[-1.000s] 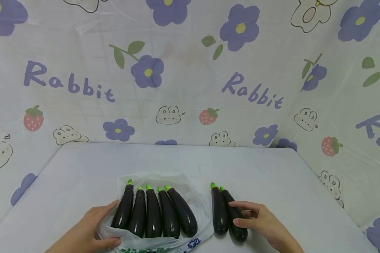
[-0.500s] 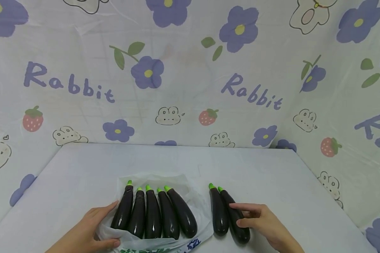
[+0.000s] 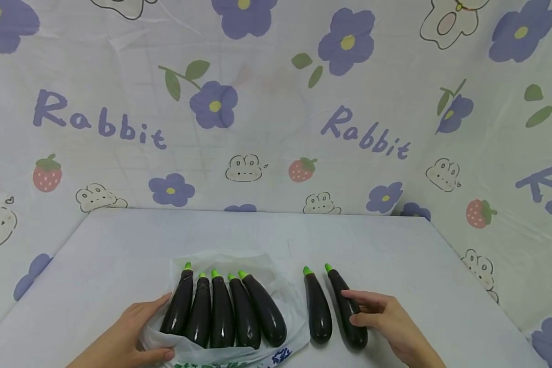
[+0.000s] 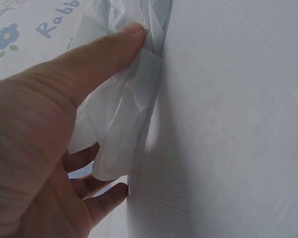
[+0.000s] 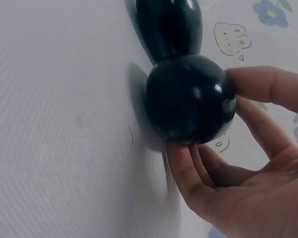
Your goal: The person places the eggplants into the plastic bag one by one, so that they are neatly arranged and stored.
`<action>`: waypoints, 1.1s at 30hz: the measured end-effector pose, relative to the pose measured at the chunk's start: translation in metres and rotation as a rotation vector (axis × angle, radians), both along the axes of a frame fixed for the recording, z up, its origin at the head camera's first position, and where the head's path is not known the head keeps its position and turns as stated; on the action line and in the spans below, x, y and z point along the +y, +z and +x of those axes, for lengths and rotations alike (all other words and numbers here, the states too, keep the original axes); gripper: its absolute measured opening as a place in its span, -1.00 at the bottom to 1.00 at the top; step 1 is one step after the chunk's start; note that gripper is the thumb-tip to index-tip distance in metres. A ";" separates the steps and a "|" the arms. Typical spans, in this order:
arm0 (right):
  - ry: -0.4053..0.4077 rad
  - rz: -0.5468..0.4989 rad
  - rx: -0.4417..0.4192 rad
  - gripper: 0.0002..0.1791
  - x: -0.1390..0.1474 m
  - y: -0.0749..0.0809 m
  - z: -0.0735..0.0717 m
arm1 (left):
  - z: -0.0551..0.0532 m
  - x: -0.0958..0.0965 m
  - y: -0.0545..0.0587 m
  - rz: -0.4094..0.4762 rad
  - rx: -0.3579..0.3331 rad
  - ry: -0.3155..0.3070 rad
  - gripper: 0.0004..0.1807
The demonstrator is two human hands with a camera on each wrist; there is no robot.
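Note:
In the head view, a white plastic bag (image 3: 276,273) lies on the table, with several dark, glossy eggplants (image 3: 223,312) with green stems side by side on it. My left hand (image 3: 124,332) grips the bag's left side; in the left wrist view its thumb (image 4: 109,52) lies on the crumpled plastic, the other fingers behind. Right of the bag, my right hand (image 3: 388,322) holds an eggplant (image 3: 347,314) near its thick end between thumb and fingers. Another eggplant (image 3: 319,309) lies just left of it, a narrow gap between them.
A white table (image 3: 239,232) spreads out beneath everything. Behind it and at its sides hangs a pale cloth (image 3: 276,107) printed with flowers, rabbits and strawberries. Printed lettering (image 3: 282,353) shows on the bag's near edge.
The eggplant in my right hand has shifted to the right, its stem end swinging away from its neighbour. The neighbour's stem end has tipped slightly left. My left hand stays on the bag.

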State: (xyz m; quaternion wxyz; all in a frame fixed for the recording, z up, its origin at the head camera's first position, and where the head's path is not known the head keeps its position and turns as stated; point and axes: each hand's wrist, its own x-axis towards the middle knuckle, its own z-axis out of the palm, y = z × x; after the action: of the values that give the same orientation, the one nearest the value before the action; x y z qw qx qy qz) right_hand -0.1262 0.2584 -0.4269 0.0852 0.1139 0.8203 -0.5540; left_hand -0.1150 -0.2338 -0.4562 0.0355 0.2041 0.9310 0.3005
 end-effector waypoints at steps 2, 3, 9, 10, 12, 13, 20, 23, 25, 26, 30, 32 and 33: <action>-0.013 -0.016 0.021 -0.38 0.002 0.000 0.001 | 0.000 0.000 0.000 0.005 -0.009 -0.001 0.13; -0.019 -0.027 0.029 -0.38 0.002 0.000 0.001 | 0.000 0.000 0.000 0.005 -0.011 -0.001 0.13; -0.020 -0.095 0.067 -0.38 0.005 0.001 0.004 | 0.000 0.000 0.001 -0.011 -0.006 -0.003 0.12; -0.024 -0.104 0.065 -0.38 0.005 0.001 0.004 | 0.000 0.000 0.001 -0.012 -0.006 -0.003 0.12; -0.039 -0.119 0.055 -0.39 0.005 0.002 0.003 | 0.000 0.000 0.002 -0.013 -0.001 -0.004 0.12; -0.044 -0.124 0.052 -0.39 0.005 0.003 0.003 | 0.001 0.000 0.002 -0.013 0.004 -0.005 0.12; -0.048 -0.129 0.041 -0.40 0.003 0.006 0.001 | 0.002 0.000 0.003 0.002 -0.020 0.015 0.14; -0.049 -0.132 0.036 -0.40 0.002 0.006 0.001 | 0.002 0.000 0.003 0.003 -0.033 0.027 0.14; -0.048 -0.133 0.033 -0.40 0.002 0.006 0.001 | 0.002 -0.001 0.002 0.004 -0.022 0.020 0.14; -0.047 -0.132 0.032 -0.40 0.002 0.006 0.001 | 0.002 -0.001 0.002 0.001 -0.012 0.016 0.13; -0.044 -0.135 0.028 -0.39 0.002 0.006 0.002 | 0.002 -0.002 0.000 -0.017 0.045 -0.005 0.11; -0.048 -0.128 0.022 -0.40 0.002 0.006 0.003 | 0.002 -0.002 -0.001 -0.023 0.079 -0.010 0.11; -0.050 -0.125 0.020 -0.40 0.002 0.007 0.003 | 0.002 -0.002 -0.001 -0.023 0.092 -0.013 0.10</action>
State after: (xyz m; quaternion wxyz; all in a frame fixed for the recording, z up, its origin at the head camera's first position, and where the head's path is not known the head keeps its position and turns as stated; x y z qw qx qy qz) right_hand -0.1232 0.2602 -0.4201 0.0700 0.1232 0.7817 -0.6073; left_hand -0.1133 -0.2361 -0.4573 -0.0032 0.2235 0.9337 0.2798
